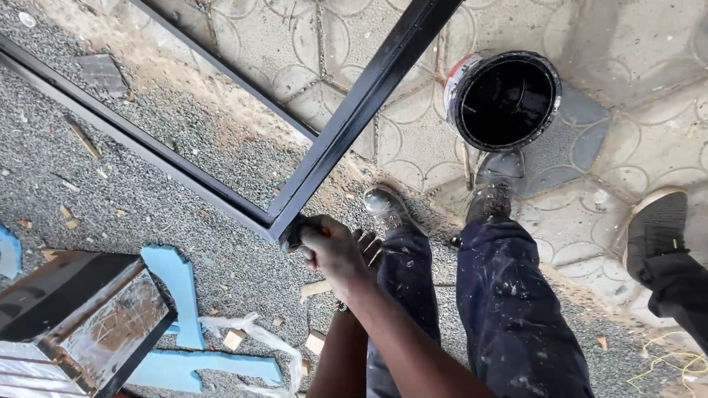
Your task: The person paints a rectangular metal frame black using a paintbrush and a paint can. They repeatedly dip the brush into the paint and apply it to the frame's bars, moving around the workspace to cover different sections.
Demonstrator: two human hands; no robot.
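A black-painted metal frame stands tilted over gravel and paving, its lower corner just in front of my knees. My right hand is closed around a small dark tool pressed against that corner; what kind of tool it is cannot be made out. My left hand lies mostly hidden behind the right one, with only a few fingertips showing, and its wrist wears a bead bracelet. An open can of black paint sits on the paving just beyond my shoes.
A blue foam shape and a black-edged box with a shiny face lie at lower left among wood scraps. Another person's shoe stands at the right. Yellow string lies at lower right.
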